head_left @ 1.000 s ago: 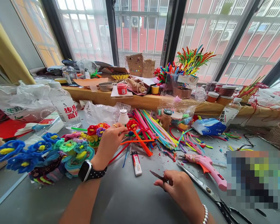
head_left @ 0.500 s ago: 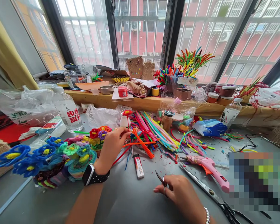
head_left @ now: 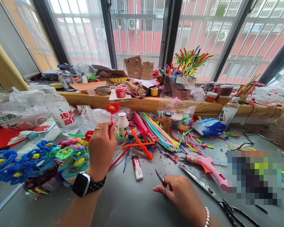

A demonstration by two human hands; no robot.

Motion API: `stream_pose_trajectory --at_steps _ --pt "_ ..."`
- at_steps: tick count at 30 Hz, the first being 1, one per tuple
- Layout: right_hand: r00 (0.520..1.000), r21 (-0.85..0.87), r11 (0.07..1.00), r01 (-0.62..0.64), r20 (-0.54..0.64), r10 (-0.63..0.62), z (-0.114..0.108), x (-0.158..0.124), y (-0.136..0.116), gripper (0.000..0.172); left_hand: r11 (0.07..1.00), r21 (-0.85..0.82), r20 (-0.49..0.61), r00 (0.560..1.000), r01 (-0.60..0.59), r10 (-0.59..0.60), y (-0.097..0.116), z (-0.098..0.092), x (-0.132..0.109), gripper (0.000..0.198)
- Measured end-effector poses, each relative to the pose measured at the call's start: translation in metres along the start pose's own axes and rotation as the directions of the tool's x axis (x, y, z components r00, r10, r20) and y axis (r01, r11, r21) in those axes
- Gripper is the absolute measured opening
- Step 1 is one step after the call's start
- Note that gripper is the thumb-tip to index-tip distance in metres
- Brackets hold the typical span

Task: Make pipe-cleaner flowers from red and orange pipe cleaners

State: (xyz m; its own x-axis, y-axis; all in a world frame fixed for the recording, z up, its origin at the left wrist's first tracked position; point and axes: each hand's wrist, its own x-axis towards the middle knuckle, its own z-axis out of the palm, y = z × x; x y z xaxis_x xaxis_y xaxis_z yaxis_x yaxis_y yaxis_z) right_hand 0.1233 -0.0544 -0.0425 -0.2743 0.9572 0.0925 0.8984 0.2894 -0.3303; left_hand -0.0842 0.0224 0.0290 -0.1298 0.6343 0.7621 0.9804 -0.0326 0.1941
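Note:
Pinched in my left hand (head_left: 102, 146) is the stem of a small red flower (head_left: 112, 108) with a yellow centre, held upright above the table. Just right of that hand stands a white bottle (head_left: 122, 125). My right hand (head_left: 180, 192) is closed around small scissors (head_left: 161, 179), their dark blades pointing up and left over the grey table (head_left: 132, 205). Between my hands lies a lighter (head_left: 137, 167). Beyond it are loose pipe cleaners (head_left: 156, 132) in many colours and several crossed orange ones (head_left: 143, 145).
On the left stand fuzzy flower pots (head_left: 44, 170) and a water bottle (head_left: 61, 112). Right of my right hand lie large scissors (head_left: 210, 190) and a pink glue gun (head_left: 209, 168). A brown jar (head_left: 166, 122) and a blue packet (head_left: 209, 126) sit further back, below a cluttered ledge (head_left: 142, 104).
My left hand has moved left with the red flower, away from the white bottle, which now shows more fully. The view has shifted slightly. My right hand still holds the small scissors.

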Motion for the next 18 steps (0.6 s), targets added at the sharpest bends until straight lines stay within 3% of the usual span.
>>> stream_pose_trajectory --at_steps 2,4,6,13,18 --pt "1.0 -0.008 1.0 -0.008 0.008 0.008 0.001 0.0 0.0 0.032 0.989 0.136 0.177 0.984 -0.049 0.024 0.002 0.003 -0.004 0.025" --pt "1.0 -0.016 1.0 -0.011 0.015 0.011 0.002 0.0 0.0 0.032 0.967 0.227 0.351 0.936 -0.112 0.026 0.003 0.005 -0.008 0.027" --pt "1.0 -0.025 1.0 -0.006 0.022 0.007 0.003 0.0 0.0 0.032 0.953 0.254 0.454 0.891 -0.168 0.036 0.003 0.004 -0.013 0.03" --pt "1.0 -0.043 0.999 0.013 0.024 -0.012 0.003 -0.001 0.0 0.031 0.944 0.318 0.602 0.789 -0.092 -0.126 0.0 0.002 -0.017 0.031" --pt "0.999 -0.045 0.998 0.034 0.02 -0.034 0.003 -0.002 0.0 0.028 0.943 0.33 0.602 0.781 -0.055 -0.165 -0.003 0.007 -0.014 0.033"
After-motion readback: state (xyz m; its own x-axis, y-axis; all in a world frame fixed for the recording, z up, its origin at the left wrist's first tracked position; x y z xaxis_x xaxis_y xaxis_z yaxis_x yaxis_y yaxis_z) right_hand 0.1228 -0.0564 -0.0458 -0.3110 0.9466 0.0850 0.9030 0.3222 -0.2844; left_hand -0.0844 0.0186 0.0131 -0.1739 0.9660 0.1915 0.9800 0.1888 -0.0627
